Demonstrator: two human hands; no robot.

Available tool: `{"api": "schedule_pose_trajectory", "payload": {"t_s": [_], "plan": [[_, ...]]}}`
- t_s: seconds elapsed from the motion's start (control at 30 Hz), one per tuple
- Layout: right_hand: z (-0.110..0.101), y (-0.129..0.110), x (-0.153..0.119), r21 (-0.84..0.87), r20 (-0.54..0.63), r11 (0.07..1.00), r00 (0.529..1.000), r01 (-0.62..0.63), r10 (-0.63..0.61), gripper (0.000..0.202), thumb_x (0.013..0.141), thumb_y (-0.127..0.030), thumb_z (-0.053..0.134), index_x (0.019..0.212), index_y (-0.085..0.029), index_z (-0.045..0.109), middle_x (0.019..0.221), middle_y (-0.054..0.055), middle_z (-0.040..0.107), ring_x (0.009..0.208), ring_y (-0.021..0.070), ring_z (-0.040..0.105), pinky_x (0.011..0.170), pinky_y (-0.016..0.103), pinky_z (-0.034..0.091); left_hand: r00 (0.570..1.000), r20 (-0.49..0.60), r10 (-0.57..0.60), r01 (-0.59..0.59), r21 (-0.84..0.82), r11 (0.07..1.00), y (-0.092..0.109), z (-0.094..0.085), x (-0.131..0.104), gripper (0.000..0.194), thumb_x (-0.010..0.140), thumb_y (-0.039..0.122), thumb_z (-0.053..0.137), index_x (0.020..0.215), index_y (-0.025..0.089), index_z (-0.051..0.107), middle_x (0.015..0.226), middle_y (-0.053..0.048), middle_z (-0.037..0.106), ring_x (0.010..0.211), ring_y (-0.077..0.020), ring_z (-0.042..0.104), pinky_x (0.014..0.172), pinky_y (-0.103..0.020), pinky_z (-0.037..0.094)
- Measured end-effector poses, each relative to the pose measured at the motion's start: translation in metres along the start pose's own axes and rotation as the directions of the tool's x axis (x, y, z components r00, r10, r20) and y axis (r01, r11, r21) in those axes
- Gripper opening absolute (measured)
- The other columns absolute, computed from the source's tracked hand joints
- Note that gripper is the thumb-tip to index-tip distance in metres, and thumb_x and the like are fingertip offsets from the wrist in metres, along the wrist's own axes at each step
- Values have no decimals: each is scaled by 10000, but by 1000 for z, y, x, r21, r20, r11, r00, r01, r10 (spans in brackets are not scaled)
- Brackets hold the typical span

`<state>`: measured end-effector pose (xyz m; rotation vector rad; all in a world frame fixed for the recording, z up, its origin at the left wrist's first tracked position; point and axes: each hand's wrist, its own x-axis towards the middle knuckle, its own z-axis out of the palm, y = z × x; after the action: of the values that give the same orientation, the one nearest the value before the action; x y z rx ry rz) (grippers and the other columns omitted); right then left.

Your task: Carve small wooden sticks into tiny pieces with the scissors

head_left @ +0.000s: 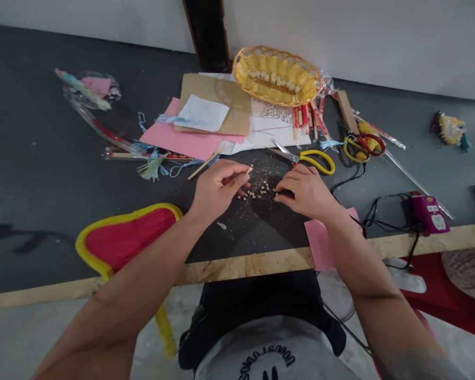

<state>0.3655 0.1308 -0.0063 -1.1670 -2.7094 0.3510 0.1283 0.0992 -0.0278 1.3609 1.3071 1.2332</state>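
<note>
My left hand (219,187) is closed, with a short piece of wooden stick (249,169) pinched between thumb and forefinger. Between my hands lies a scatter of small cut wooden bits (261,191) on the dark tabletop, with fine crumbs around it. At the right side of these bits, my right hand (303,191) has thumb and forefinger drawn together low over the table; what is between them is too small to make out. Just beyond my right hand rest yellow-handled scissors (316,160), blades pointing left. A thin wooden stick (203,164) lies behind my left hand.
A yellow woven basket (277,76) holding small pale pieces stands at the back on papers and cardboard (217,87). Red-wrapped chopsticks (311,119) lie beside it. A yellow-edged red fan (126,232) is left, a glue gun (366,138) and purple power box (429,214) right.
</note>
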Motion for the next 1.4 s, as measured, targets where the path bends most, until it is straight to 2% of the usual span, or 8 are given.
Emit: {"api": "schedule_pose_trajectory", "payload": {"t_s": [0.13, 0.27, 0.4, 0.57, 0.77, 1.1, 1.27, 1.4], "plan": [[4, -1, 2, -25, 12, 1000, 1000, 4, -4, 96, 920, -259, 674, 862, -212, 734, 915, 41, 751, 979, 251, 599, 829, 403, 344, 971, 75, -227, 236, -158, 959, 8, 3, -3, 392, 748, 473, 811, 959, 149, 748, 991, -82, 719, 644, -143, 714, 449, -202, 543], [9, -4, 5, 81, -291, 995, 956, 64, -38, 133, 941, -272, 642, 847, -236, 728, 891, 27, 745, 931, 224, 610, 849, 406, 385, 918, 206, -340, 386, -263, 884, 14, 5, -6, 434, 690, 470, 867, 978, 167, 751, 883, -48, 717, 638, -144, 721, 448, -178, 547], [12, -17, 7, 169, -541, 979, 841, 113, -3, 137, 962, -331, 630, 889, -265, 725, 897, 27, 726, 891, 210, 612, 864, 410, 428, 886, 304, -350, 430, -258, 865, 16, 7, -8, 427, 705, 467, 865, 1010, 189, 756, 876, -44, 735, 653, -147, 731, 473, -182, 567], [15, -27, 9, 148, -559, 981, 829, 124, -20, 169, 970, -355, 627, 859, -276, 728, 857, 16, 721, 850, 202, 606, 833, 407, 423, 875, 352, -334, 436, -269, 859, 18, 9, -11, 467, 672, 490, 881, 1017, 202, 757, 965, -61, 765, 649, -147, 735, 478, -194, 579], [20, -26, 10, 155, -610, 972, 791, 174, -44, 153, 965, -351, 649, 872, -265, 734, 853, 9, 732, 843, 189, 615, 828, 384, 431, 871, 350, -344, 451, -296, 842, 19, 9, -12, 430, 653, 453, 901, 966, 196, 756, 841, -25, 747, 631, -145, 731, 475, -190, 577], [18, -25, 10, 185, -561, 979, 827, 86, 34, 148, 964, -304, 597, 885, -254, 712, 919, 31, 728, 890, 205, 640, 866, 398, 440, 926, 261, -274, 342, -270, 900, 12, 8, -11, 335, 679, 395, 889, 905, 181, 766, 805, -36, 743, 631, -138, 712, 450, -172, 531], [20, -21, 9, 173, -424, 984, 905, 44, 34, 138, 931, -234, 597, 964, -257, 730, 978, 32, 756, 962, 228, 637, 864, 407, 416, 979, 146, -143, 165, -155, 974, 8, 6, -9, 276, 715, 387, 856, 878, 181, 771, 794, -37, 717, 632, -131, 669, 457, -188, 509], [19, -24, 8, 246, -418, 967, 908, 71, 39, 173, 985, -301, 568, 972, -259, 735, 931, 20, 761, 917, 203, 644, 860, 388, 418, 994, 104, 30, -31, 14, 999, 10, 6, -10, 189, 767, 365, 804, 843, 194, 776, 901, -49, 712, 678, -131, 650, 511, -217, 528]]}}
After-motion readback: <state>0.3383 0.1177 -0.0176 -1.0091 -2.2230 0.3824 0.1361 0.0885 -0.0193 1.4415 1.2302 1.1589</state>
